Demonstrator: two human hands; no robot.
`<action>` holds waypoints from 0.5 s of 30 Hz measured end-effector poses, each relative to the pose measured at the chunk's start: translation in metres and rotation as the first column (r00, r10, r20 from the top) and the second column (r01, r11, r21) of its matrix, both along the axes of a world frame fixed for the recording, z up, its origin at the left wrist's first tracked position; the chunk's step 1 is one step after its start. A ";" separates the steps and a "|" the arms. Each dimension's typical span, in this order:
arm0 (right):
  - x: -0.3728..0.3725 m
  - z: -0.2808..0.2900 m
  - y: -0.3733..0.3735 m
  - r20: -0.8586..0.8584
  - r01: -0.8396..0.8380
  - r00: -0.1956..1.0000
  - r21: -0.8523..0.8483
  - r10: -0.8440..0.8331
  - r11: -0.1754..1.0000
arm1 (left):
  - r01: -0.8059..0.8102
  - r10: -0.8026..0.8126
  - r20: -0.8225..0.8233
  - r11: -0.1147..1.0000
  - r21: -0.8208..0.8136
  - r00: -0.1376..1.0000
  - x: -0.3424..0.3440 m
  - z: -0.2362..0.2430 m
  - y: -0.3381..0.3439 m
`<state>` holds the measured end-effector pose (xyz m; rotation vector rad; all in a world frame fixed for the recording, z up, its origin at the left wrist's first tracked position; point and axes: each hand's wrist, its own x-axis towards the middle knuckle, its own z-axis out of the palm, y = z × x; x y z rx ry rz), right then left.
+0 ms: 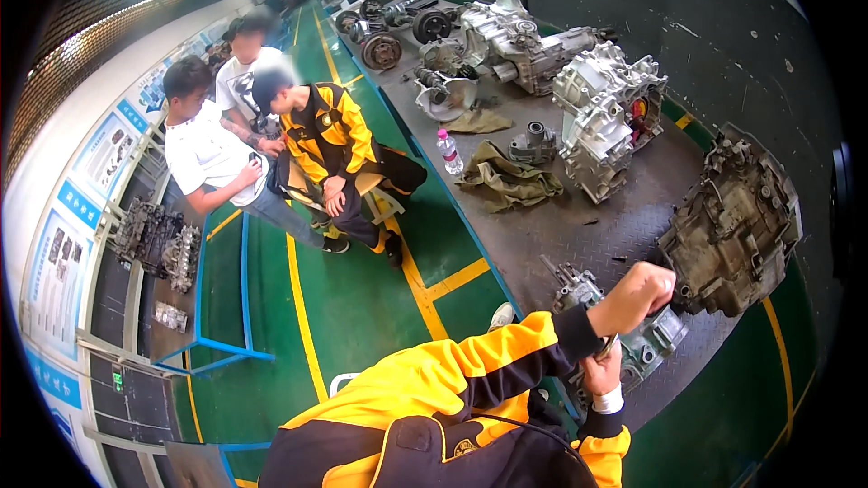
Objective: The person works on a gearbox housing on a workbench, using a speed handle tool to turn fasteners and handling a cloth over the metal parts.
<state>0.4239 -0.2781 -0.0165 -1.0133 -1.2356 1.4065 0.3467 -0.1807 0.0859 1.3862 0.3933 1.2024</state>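
One metal assembly point(580, 291) is set with long axis diagonal, shafts point(559, 270) directed upper left. Left hand point(636, 296) is curled; contents of left and right hand point(601, 370) cannot be determined.

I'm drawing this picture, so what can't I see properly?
All in the head view:
- Left hand: its curled shape hides the palm.
- Right hand: partly behind the left wrist; what it holds is unclear.
- Metal part beneath: partly covered by the hands.
- Wall poster: print too small.
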 end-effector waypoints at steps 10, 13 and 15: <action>-0.041 0.031 0.074 0.358 -0.212 0.932 0.411 0.057 0.887 | 0.065 -0.059 -0.044 0.988 0.137 0.997 0.005 0.012 -0.024; -0.031 0.026 0.096 0.395 0.111 0.865 0.452 -0.310 0.885 | 0.039 0.020 -0.239 0.970 0.240 0.971 -0.001 0.011 -0.026; -0.026 0.021 0.095 0.098 0.421 0.869 0.370 -0.485 0.828 | 0.024 0.097 -0.364 0.949 0.314 0.926 -0.012 0.011 -0.024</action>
